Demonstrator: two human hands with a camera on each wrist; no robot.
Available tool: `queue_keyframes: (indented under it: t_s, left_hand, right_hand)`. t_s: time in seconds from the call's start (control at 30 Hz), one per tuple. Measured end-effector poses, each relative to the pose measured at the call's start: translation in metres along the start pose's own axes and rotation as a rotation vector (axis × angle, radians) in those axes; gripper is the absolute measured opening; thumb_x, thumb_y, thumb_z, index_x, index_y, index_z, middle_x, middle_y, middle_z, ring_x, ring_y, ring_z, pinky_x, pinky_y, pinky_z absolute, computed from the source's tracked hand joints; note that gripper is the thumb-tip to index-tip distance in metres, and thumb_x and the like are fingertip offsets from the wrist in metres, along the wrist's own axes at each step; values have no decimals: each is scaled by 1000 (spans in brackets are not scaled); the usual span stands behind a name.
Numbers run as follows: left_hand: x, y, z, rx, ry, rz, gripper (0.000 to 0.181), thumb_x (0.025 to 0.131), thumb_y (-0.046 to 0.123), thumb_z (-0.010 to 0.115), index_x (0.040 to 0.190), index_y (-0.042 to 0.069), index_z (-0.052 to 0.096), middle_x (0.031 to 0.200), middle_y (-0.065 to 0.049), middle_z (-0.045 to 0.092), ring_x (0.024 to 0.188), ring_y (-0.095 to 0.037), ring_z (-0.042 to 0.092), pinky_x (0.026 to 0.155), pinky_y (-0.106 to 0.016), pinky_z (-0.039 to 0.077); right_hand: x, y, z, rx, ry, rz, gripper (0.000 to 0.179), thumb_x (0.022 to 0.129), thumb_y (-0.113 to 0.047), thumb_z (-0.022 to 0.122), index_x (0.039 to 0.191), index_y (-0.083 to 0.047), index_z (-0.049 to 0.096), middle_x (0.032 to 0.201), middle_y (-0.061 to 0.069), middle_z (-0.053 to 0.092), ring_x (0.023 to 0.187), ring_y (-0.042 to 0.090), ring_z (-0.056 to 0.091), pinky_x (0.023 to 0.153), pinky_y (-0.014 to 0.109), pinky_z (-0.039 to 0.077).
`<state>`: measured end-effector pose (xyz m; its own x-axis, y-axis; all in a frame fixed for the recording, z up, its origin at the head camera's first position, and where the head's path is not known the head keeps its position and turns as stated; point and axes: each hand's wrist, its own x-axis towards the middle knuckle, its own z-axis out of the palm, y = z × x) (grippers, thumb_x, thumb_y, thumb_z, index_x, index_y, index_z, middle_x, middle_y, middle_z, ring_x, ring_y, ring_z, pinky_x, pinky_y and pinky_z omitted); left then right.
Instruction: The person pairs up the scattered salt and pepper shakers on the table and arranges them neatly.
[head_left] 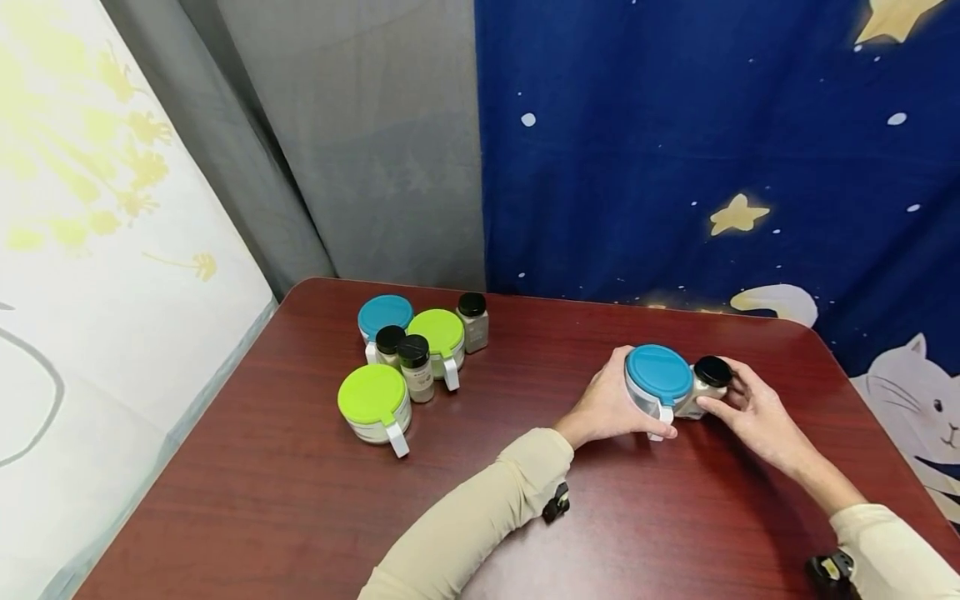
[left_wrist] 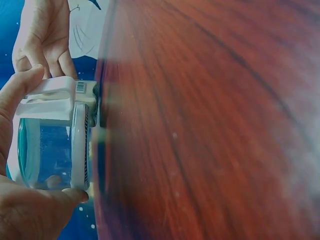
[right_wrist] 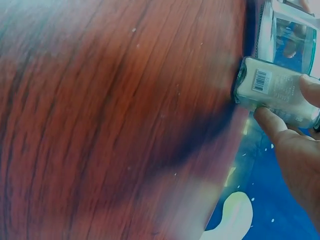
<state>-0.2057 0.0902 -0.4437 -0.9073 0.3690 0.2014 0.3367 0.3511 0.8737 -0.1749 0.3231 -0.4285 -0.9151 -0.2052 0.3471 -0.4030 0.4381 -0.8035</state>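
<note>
At the right side of the table, my left hand grips a clear jar with a blue lid, thumb by its white handle. The jar's see-through body shows in the left wrist view. My right hand holds a square glass spice jar with a black cap between thumb and fingers. Pale contents and a barcode label are visible on that spice jar in the right wrist view. The two jars are side by side; whether their bases touch the table cannot be told.
On the left of the reddish-brown table stand two green-lidded jars, another blue-lidded jar and three black-capped spice jars, grouped closely. A blue curtain and a grey curtain hang behind the far edge.
</note>
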Motion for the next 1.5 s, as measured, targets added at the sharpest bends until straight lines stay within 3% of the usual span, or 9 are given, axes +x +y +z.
queue_keyframes:
  t_s: [0.2,0.5,0.73,0.97,1.5]
  left_hand:
    - [9,5,10,-27,-16,9,105,56,28,103,141,13,42,123,7,58,108,-4,56,91,-19,44]
    - [17,1,20,-46,-13,-52,108,52,22,104,139,12,42,122,6,57,108,-5,56,94,-19,43]
    - [25,-3,22,-22,-2,-40,108,52,24,105,139,13,41,123,5,57,109,-6,56,94,-19,43]
    - [29,-4,23,-5,-43,-40,110,54,26,104,141,12,39,124,4,56,110,-7,55,94,-20,43]
    - [38,-5,26,-13,-71,-28,108,57,24,103,143,11,37,126,4,54,111,-6,54,96,-20,42]
  right_hand:
    - [0,4,-10,4,27,-1,56,85,21,68,134,11,42,113,-22,63,96,-6,64,77,12,51]
    - [2,12,-12,2,52,25,58,84,20,70,135,14,42,114,-22,61,98,-6,62,78,12,50]
    - [6,14,-13,63,58,63,59,85,19,70,137,12,43,115,-21,63,99,-4,63,79,13,51]
    - [4,14,-14,106,55,71,52,88,16,69,135,6,49,117,-19,64,100,-4,64,80,13,51]
    - [5,26,-16,-17,70,72,58,94,5,70,144,12,41,121,-22,57,105,-10,57,84,10,47]
